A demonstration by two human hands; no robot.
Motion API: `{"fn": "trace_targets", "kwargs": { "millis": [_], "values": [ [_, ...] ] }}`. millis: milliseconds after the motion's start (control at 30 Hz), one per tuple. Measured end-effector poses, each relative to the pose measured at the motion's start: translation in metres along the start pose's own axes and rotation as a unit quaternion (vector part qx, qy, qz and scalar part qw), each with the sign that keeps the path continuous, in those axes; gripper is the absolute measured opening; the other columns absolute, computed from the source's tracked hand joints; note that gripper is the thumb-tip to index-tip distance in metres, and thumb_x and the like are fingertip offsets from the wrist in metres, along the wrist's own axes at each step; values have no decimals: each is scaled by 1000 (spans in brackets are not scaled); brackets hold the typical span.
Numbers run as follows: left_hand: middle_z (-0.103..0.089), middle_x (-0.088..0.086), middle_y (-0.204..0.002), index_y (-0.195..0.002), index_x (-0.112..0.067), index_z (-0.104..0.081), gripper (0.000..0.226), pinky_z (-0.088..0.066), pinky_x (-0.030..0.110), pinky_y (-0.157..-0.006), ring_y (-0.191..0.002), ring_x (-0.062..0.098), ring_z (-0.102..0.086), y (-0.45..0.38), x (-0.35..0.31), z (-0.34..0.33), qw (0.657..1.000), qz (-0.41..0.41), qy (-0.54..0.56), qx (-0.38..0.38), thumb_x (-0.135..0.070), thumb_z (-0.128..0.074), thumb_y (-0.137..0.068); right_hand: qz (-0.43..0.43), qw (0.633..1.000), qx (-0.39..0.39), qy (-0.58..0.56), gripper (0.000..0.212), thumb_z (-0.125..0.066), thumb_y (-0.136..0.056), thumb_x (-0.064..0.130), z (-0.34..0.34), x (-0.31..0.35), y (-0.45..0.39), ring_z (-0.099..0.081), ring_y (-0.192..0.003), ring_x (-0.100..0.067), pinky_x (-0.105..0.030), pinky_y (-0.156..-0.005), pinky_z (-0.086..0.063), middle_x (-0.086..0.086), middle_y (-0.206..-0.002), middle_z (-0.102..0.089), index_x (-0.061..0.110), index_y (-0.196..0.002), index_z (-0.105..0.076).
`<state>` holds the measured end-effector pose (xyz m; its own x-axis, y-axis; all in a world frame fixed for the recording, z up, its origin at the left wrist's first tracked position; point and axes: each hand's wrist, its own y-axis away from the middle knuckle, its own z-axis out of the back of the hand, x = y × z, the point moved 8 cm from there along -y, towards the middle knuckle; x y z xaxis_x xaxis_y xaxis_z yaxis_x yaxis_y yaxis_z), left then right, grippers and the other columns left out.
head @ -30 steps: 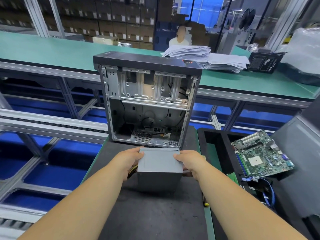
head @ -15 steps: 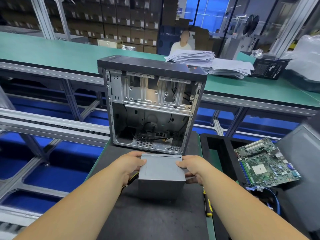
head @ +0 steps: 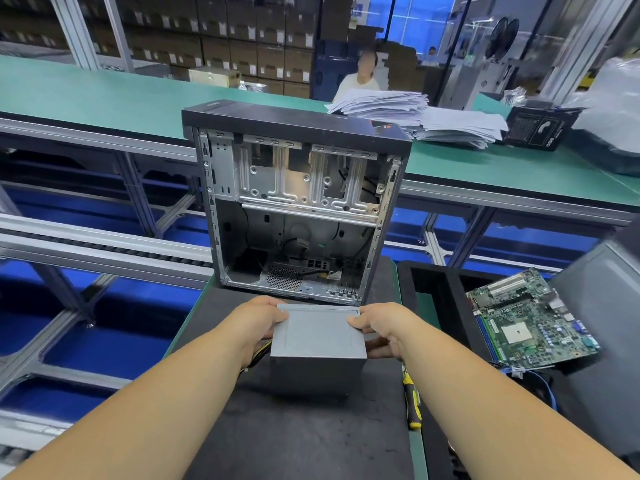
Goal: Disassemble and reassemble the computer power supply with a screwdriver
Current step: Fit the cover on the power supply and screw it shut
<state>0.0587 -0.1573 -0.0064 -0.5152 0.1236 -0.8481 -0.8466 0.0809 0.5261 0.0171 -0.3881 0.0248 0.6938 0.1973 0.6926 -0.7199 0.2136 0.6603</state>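
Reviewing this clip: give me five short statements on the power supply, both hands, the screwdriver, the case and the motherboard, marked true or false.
1. Both hands grip the power supply from its sides. True: the left hand and the right hand hold opposite sides.
2. The power supply sits inside the computer case. False: it is outside, on the dark mat in front of the open case.
3. The right hand holds the screwdriver. False: it lies on the mat, right of the power supply, under the right forearm.
4. The case stands upright with its side open. True.
5. The motherboard is mounted in the case. False: it lies to the right, outside the case.
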Motion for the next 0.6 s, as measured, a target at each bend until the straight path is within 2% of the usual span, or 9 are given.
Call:
{"fn": "trace_targets", "kwargs": {
  "millis": [100,167,267,367,400,467,533,600],
  "values": [
    [-74,8,-89,-97,-12,-64,5,-50,27,-56,-69,17,-70,0,0,-2,1000,-23,3,-4,-11,-62,-93,18,1000,0,15,31,-69,-92,18,1,-2,-3,-64,-103,-34,-50,-93,-54,-10,-115,-61,14,-120,-58],
    [-73,9,-90,-98,-11,-64,6,-51,28,-58,-71,19,-69,-2,-2,-2,999,-33,-4,-6,-12,-65,-92,31,1000,2,7,25,-70,-91,21,2,-5,-6,-66,-97,-32,-51,-91,-56,-9,-120,-60,18,-114,-57],
    [-75,10,-89,-98,-13,-66,11,-52,31,-63,-74,22,-71,-5,-1,0,999,-37,-3,-4,-15,-71,-88,53,998,11,14,28,-67,-93,24,1,-8,-11,-66,-83,-27,-48,-88,-57,-12,-114,-66,14,-119,-60],
    [-75,6,-81,-96,-14,-67,12,-50,26,-56,-66,17,-71,-7,1,3,999,-42,-7,-10,-17,-74,-86,93,995,-5,19,29,-65,-94,24,0,-6,-14,-63,-81,-26,-45,-86,-56,-14,-105,-70,6,-117,-62],
    [-75,5,-79,-94,-14,-67,11,-49,25,-53,-63,16,-70,-8,1,3,999,-45,-11,-11,-17,-74,-86,109,993,-21,32,31,-65,-94,26,1,-5,-15,-60,-80,-25,-37,-83,-54,-10,-97,-68,4,-116,-62],
    [-74,6,-80,-91,-16,-67,9,-45,24,-52,-63,16,-66,-9,-1,3,998,-52,-20,-14,-18,-74,-86,139,986,-58,76,32,-61,-96,28,3,-3,-14,-47,-69,-20,-20,-65,-40,-5,-79,-54,0,-110,-61],
    [-73,7,-82,-88,-17,-66,8,-44,24,-53,-64,17,-65,-9,-3,2,998,-54,-24,-15,-18,-74,-86,156,979,-79,104,29,-54,-99,31,2,0,-12,-40,-59,-16,-20,-51,-31,-3,-71,-50,4,-106,-62],
    [-73,4,-77,-88,-16,-67,7,-44,21,-49,-59,13,-66,-7,-3,2,998,-57,-17,-14,-17,-73,-86,161,978,-75,106,27,-50,-101,33,0,0,-13,-41,-60,-16,-23,-52,-30,-3,-74,-52,9,-105,-62]
  ]
}}
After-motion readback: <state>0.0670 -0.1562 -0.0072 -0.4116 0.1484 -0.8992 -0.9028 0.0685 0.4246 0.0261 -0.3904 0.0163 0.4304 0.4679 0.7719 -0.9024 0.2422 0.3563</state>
